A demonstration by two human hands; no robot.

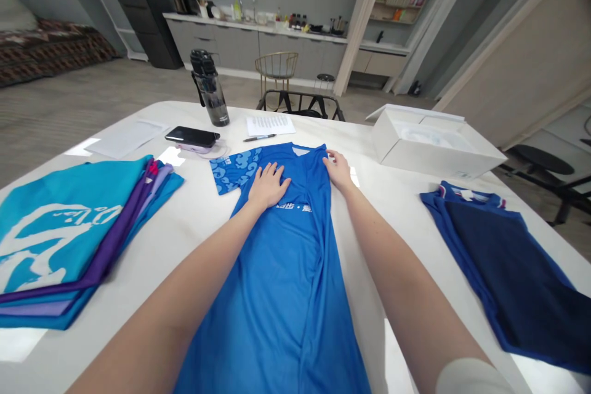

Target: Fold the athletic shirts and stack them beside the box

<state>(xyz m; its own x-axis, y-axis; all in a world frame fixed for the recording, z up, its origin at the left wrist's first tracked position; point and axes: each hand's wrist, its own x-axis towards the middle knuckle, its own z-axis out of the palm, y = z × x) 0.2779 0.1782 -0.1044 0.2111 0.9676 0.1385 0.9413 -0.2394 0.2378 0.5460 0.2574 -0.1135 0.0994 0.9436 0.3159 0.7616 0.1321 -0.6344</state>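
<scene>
Lying palm down on the chest of a bright blue, smooth-fabric short-sleeved shirt [277, 258], the left hand [268, 186] is open wide, its fingers spread over the cloth and partly covering a line of white lettering. The right hand [339, 170] is at the shirt's right shoulder edge, beside the collar, with bent fingers and thumb touching the fabric; whether it pinches the cloth or only rests against it, I cannot tell. The shirt is spread on a glossy white table [397, 188] between the two forearms, collar at the far end, with its light-blue wave-patterned sleeve [234, 170] reaching out to the left and long creases running down its right part. Left of it lies a stack of folded teal, purple and lilac garments [69, 221]; well to the right, a folded pile of navy and blue clothing [503, 258]. An open white rectangular box [434, 157] sits beyond the right hand, and a slim dark pen [259, 138] lies just past the patterned sleeve.
</scene>
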